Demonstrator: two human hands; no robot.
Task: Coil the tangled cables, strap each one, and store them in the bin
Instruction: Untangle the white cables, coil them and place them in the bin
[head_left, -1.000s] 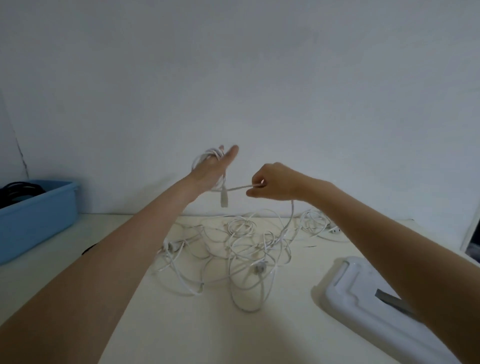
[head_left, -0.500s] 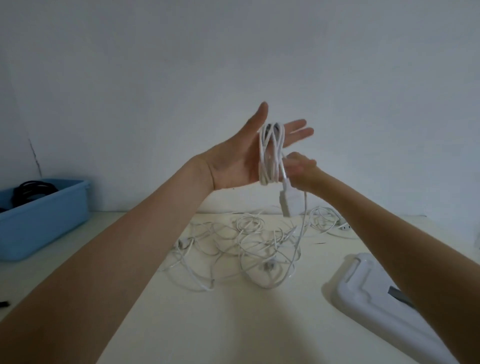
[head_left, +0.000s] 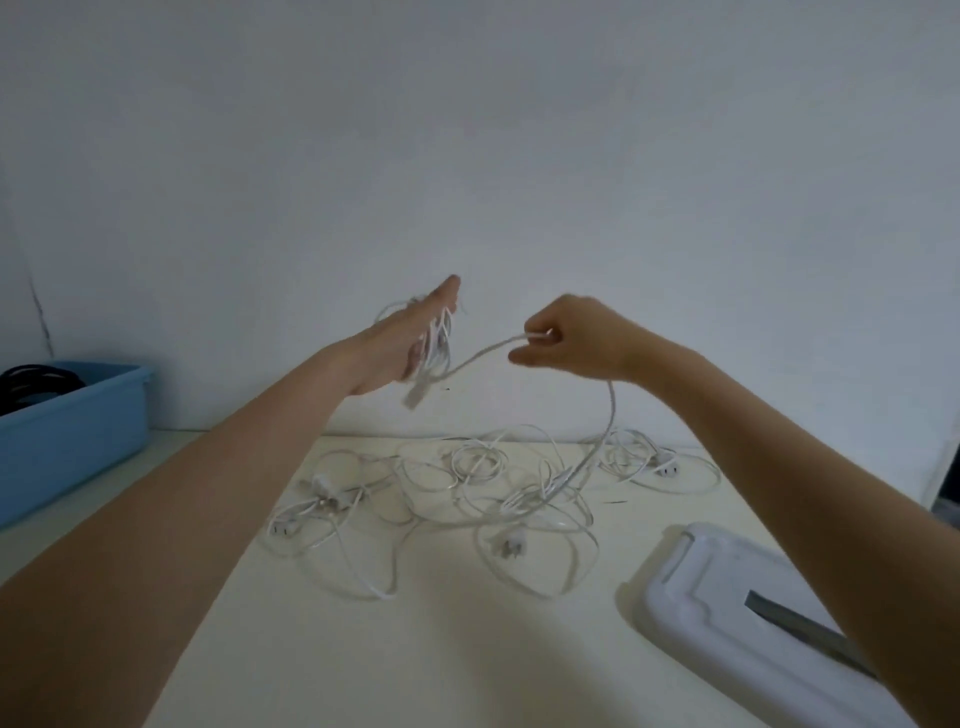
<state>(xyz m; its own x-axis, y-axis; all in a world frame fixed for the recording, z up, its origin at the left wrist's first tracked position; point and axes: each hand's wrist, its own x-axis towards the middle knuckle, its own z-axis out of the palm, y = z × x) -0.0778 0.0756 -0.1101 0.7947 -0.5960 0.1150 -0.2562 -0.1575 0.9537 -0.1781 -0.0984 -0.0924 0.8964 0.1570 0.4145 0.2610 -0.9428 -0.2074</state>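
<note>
From the head view, a blue bin (head_left: 78, 415) holding black cables sits far left and a white lid (head_left: 748, 618) near right on the cream table (head_left: 363, 649), white wall behind. Tangled white cables (head_left: 488, 488) lie mid-table. The left hand (head_left: 410, 338), fingers straight, carries cable loops (head_left: 436, 343); the right hand (head_left: 571, 338) pinches the strand.

The left hand (head_left: 410, 338) is raised with straight fingers, white cable loops (head_left: 439, 343) wound round it and a plug (head_left: 417, 396) dangling below. The right hand (head_left: 566, 338) pinches the same cable (head_left: 483, 356) just beside it; the cable runs down from there to a white tangle (head_left: 498, 488) on the counter (head_left: 415, 649). A blue bin (head_left: 78, 421) with black cables (head_left: 31, 382) stands far left. A white lid (head_left: 727, 623) lies at right.
</note>
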